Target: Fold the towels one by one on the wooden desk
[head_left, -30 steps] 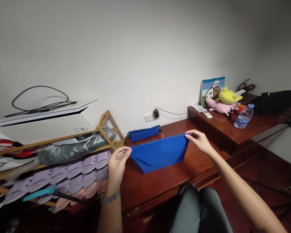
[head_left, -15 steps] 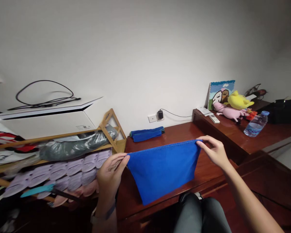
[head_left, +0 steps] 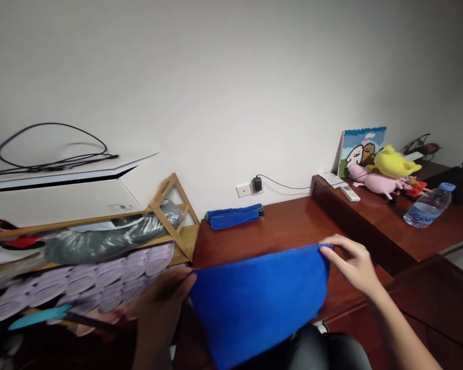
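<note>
A blue cloth (head_left: pixel 260 303) hangs stretched between my two hands, its stitched top edge nearly straight. My left hand (head_left: pixel 164 298), in shadow, pinches the upper left corner. The upper right corner is pinched between the thumb and fingers of my right hand (head_left: pixel 351 262). The cloth's lower part hangs over the front of the reddish-brown wooden surface (head_left: pixel 281 226) and above my knees. Against the wall at the back lies a folded blue cloth bundle (head_left: pixel 234 217), touched by neither hand.
At right, a raised wooden top (head_left: pixel 386 218) holds a water bottle (head_left: pixel 428 208), plush toys (head_left: pixel 395 163), a remote (head_left: pixel 350 193) and a picture (head_left: pixel 360 149). A shelf (head_left: pixel 177 231) at left carries lilac slippers (head_left: pixel 111 275) and a white box (head_left: pixel 69 198).
Both hands have brought the blue cloth lower and closer to me, keeping hold of its corners. The view has shifted slightly, and the cloth now covers more of my legs.
</note>
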{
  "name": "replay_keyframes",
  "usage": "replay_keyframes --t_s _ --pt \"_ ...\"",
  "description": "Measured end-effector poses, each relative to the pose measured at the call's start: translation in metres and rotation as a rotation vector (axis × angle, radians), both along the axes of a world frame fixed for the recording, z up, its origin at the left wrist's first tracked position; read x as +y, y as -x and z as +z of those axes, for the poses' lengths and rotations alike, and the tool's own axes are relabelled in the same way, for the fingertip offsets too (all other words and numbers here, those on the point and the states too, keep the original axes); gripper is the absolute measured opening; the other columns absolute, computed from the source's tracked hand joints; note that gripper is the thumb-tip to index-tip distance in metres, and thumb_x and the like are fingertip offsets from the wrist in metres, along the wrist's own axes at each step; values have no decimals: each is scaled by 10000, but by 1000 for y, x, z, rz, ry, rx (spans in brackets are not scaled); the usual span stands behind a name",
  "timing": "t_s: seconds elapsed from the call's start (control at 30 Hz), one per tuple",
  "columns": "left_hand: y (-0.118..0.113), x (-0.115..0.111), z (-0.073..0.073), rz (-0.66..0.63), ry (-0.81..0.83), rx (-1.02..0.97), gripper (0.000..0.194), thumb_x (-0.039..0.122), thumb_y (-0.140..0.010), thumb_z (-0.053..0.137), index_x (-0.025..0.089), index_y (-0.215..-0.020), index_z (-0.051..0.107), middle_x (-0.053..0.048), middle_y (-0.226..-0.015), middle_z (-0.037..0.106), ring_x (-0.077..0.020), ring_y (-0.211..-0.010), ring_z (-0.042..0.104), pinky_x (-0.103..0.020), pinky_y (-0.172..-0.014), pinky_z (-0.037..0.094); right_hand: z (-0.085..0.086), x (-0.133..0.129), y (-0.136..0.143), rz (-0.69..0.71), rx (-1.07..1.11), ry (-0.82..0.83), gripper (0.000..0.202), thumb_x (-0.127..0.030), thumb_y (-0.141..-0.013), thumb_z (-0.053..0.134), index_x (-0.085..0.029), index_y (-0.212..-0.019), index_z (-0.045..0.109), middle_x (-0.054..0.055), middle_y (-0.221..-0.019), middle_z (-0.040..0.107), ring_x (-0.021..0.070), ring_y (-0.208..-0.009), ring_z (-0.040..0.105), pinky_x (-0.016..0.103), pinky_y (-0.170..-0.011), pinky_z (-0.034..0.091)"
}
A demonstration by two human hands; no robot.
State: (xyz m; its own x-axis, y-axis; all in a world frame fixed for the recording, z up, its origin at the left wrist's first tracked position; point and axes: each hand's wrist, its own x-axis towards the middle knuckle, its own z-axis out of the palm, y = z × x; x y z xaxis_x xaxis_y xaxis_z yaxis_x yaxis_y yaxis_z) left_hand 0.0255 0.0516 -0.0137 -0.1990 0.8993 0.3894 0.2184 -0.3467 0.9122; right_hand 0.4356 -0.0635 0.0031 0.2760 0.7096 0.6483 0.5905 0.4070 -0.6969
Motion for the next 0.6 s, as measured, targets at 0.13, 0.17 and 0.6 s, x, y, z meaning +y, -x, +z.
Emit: replay_keyframes --t_s 0.13,0.17,0.6 --pt "-31 98 -33 -131 47 87 396 534 -741 816 213 -966 757 -69 -958 811 -252 -915 767 -343 -829 618 -34 100 -12 37 91 194 382 -597 -905 703 -229 -953 791 66 -891 784 215 -783 705 327 -723 583" --pt "-41 119 -44 -138 41 137 408 549 -782 765 200 -993 747 -90 -984 811 -255 -934 771 -356 -845 620 -44 125 -13 35 111 227 423 -626 -901 684 -221 -965 786 71 -901 784 219 -797 707 336 -745 585" --pt "-63 31 -233 -323 -171 1019 433 387 -1048 464 315 -1448 613 -41 -1554 587 -260 -1445 530 -491 -1199 458 -270 75 128 -291 -429 711 631 -478 -1054 358 -144 -1575 485 131 -1642 443 332 -1552 345 523 -1270 271"
